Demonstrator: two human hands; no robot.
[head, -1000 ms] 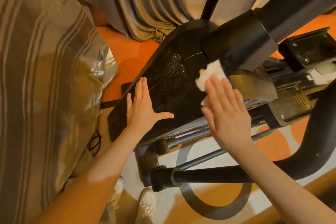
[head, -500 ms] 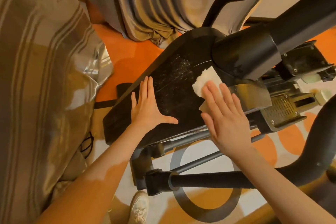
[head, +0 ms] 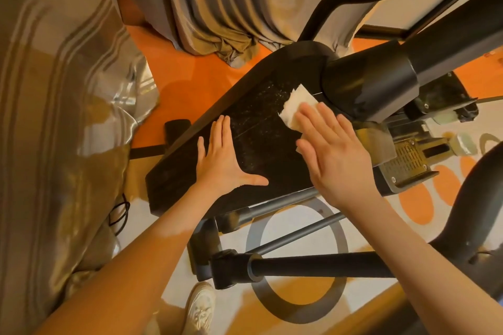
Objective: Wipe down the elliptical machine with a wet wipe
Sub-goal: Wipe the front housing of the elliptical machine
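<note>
The elliptical machine's black housing [head: 261, 141] slopes across the middle of the view, dusty and streaked near its upper end. My right hand [head: 334, 155] lies flat with straight fingers and presses a white wet wipe [head: 295, 107] onto the housing, just below the thick black column [head: 381, 81]. Part of the wipe is hidden under my fingers. My left hand [head: 224, 160] rests flat on the lower left of the housing, fingers together and thumb spread out.
Striped curtains hang at the left [head: 54, 117] and behind the machine [head: 231, 8]. A black handlebar tube [head: 313, 266] crosses below my right arm. A pedal plate [head: 408, 163] sits to the right. My shoe [head: 201, 307] stands on the orange patterned floor.
My right hand has slid the wipe a little to the left and down the housing, away from the column. My left hand stays pressed in the same place.
</note>
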